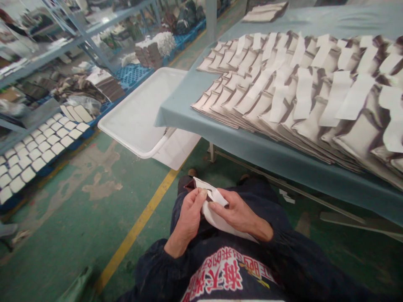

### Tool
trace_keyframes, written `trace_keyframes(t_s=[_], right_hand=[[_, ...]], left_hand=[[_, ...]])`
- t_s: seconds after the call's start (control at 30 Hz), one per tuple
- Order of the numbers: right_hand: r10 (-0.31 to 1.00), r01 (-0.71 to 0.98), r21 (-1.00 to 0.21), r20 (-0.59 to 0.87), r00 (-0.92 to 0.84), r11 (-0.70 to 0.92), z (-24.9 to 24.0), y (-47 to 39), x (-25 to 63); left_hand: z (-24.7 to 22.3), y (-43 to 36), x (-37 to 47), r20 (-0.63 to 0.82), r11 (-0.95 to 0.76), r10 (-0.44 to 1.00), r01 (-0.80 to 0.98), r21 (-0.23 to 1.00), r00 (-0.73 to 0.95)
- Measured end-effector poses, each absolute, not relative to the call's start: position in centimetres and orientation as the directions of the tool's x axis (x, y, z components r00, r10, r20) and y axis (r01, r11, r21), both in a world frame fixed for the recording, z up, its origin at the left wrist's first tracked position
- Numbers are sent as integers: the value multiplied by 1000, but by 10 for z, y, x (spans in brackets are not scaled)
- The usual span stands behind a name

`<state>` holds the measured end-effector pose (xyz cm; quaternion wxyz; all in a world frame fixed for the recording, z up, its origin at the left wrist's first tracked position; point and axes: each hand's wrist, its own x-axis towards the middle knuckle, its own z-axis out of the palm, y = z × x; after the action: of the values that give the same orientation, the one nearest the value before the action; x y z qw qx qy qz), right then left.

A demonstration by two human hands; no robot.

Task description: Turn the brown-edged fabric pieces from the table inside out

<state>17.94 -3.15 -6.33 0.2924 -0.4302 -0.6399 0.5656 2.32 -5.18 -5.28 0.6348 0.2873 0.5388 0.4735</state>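
Over my lap I hold a pale fabric piece [215,219] with a dark brown inner side showing at its far end. My left hand [189,216] pinches it near that open end, thumb and fingers closed. My right hand [241,212] grips it from the other side, its thumb close to the left thumb. A white strip [219,196] lies on the piece between my hands, its near end under my right fingers. Similar pale pieces [252,107] with brown edges lie in overlapping rows on the table in front, many with white strips on them.
A table with a blue-grey cover [176,110] spans the front right. Beside its left corner stands a white plastic tub [126,119]. White pads [47,144] lie in rows at the left, near blue pallets [134,75] and a metal rack [91,35]. A yellow line [138,228] crosses the green floor.
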Motion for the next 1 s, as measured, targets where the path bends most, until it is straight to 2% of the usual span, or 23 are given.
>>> trace_keyframes(t_s=[0.07,0.13,0.27,0.33,0.43,0.5,0.57,0.7,0.8,0.9,1.0], right_hand=[[883,235,-972,-112,-455,-2,-62,-31,181],[883,238,-971,-110,-455,2,-61,-30,182],[873,213,-975,-153,-463,-57,-61,-33,182],[858,147,-981,-185,-479,-130,-61,-35,183],[814,-6,-963,-224,-536,-269,-62,-38,183],[795,-93,-936,-234,-559,-341,-61,-38,184],[803,-136,-916,-249,-541,-376,-59,-37,185],[848,-119,-925,-271,-456,-360,-59,-31,190],[879,-77,-947,-257,-401,-312,-59,-29,195],[898,-46,-965,-223,-379,-259,-56,-29,200],[894,-64,-977,-158,-420,-202,-55,-31,205]], left_hand=[[-48,-51,15,-300,299,954,-53,953,-10],[-43,-51,9,-212,208,977,146,967,14],[-36,-52,6,-111,79,991,338,938,79],[-37,-54,8,-98,61,990,308,949,105],[-45,-57,13,-157,154,983,39,987,94],[-50,-58,17,-228,236,971,-143,961,76],[-51,-57,19,-276,287,958,-188,939,82],[-38,-50,16,-223,222,971,21,975,90],[-31,-48,16,-143,138,990,178,974,12],[-34,-49,21,-103,127,989,252,959,-104],[-37,-51,25,-51,89,991,323,942,-124]])
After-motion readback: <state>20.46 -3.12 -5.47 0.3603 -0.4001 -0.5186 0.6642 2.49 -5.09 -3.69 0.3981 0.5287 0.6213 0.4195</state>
